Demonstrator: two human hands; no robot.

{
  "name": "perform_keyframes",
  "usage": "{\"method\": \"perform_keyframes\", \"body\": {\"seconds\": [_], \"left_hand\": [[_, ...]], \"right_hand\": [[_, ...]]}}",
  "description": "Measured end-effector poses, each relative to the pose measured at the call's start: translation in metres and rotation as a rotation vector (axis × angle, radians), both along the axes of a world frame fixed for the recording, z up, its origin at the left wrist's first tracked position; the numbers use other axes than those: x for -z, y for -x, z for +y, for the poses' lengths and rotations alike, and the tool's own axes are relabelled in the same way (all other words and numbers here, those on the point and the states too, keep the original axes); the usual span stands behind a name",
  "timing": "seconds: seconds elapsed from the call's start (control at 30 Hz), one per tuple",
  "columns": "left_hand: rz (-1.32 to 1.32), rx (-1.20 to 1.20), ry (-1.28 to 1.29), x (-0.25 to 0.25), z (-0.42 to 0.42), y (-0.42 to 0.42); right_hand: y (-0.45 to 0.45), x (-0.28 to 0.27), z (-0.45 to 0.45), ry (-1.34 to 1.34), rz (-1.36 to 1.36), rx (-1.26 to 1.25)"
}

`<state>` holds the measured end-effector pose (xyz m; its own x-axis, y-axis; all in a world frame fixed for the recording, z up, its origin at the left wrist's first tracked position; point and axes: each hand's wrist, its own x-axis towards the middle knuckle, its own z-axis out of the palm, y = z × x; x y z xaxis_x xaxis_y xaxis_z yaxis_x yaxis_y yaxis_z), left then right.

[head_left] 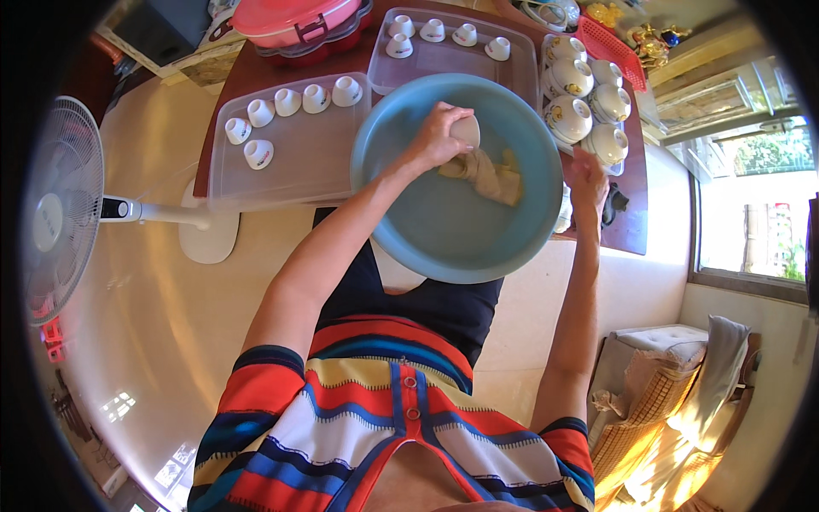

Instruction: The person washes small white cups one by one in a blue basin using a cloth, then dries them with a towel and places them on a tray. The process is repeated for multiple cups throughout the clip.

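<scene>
My left hand (443,136) grips a small, pale cup (466,133) inside a large blue plastic basin (403,253). Just below the cup, a wet beige cloth (489,179) lies in the basin, which seems to hold water. Past the basin's right rim is my right hand (588,180), close to a tray of upturned patterned bowls (568,118); its fingers are blurred, so whether it holds anything is unclear. Small white cups (315,98) sit upside down on a clear plastic tray (291,173) at left, and more cups (432,30) on a second tray (448,69) behind.
A pink lidded container (294,22) stands on the dark red table (630,221) at the back left, a red basket (611,51) at the back right. Dark, crumpled material (614,206) lies right of my right hand. A white standing fan (64,211) is at far left.
</scene>
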<state>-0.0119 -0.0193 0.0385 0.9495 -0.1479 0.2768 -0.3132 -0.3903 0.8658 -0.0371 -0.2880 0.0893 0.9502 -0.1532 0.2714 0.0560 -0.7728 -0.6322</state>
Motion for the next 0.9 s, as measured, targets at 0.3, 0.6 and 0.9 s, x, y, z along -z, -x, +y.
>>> {"method": "perform_keyframes", "body": {"seconds": [0.3,0.6,0.9], "left_hand": [[0.697,0.309,1.001,-0.037,0.008,0.028],[0.873,0.442,1.246,-0.037,0.007,0.044],[1.001,0.503,1.026,-0.044,-0.003,0.059]], "right_hand": [[0.053,0.052,-0.027,0.415,0.466,-0.076],[0.077,-0.060,0.007,-0.682,0.109,-0.134],[0.041,-0.069,0.121,0.131,-0.112,-0.660]]}}
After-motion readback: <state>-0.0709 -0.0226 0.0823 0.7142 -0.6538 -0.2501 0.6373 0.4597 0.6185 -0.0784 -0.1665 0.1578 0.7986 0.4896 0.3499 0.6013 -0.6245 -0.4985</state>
